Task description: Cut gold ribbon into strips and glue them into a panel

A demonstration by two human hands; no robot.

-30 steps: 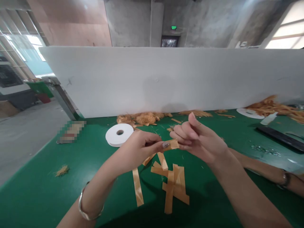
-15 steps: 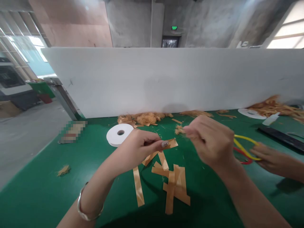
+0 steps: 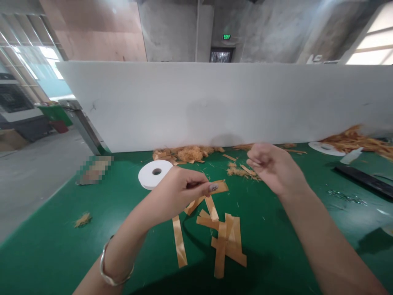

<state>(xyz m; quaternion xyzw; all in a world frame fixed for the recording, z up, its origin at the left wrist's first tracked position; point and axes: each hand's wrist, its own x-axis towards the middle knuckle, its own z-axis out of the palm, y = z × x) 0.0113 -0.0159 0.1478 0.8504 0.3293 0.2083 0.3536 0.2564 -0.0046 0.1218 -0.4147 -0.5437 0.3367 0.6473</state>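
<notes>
My left hand (image 3: 181, 186), at the centre, pinches a short orange-gold ribbon strip (image 3: 221, 187) between thumb and forefinger, its free end pointing right. To the right, my right hand (image 3: 273, 170) is closed with the fingers curled in, raised over the table and apart from the strip. Whatever it may hold is hidden and slightly blurred. Loose fibre scraps (image 3: 241, 170) lie just left of and behind it. Several cut ribbon strips (image 3: 220, 250) overlap below the hands. One single strip (image 3: 179, 241) lies nearer my left forearm.
A white tape roll (image 3: 149, 178) lies behind my left wrist. Frayed fibre (image 3: 192, 153) is heaped along the white partition (image 3: 184, 102). Rightward are a black bar (image 3: 362, 180), a small bottle (image 3: 351, 155), another white roll (image 3: 325, 148) and long orange strands (image 3: 353, 137).
My right hand has shifted slightly right and up, away from the strip. More fibre scraps show beside it. The other person's hand with the yellow-and-red handled tool has left the right side.
</notes>
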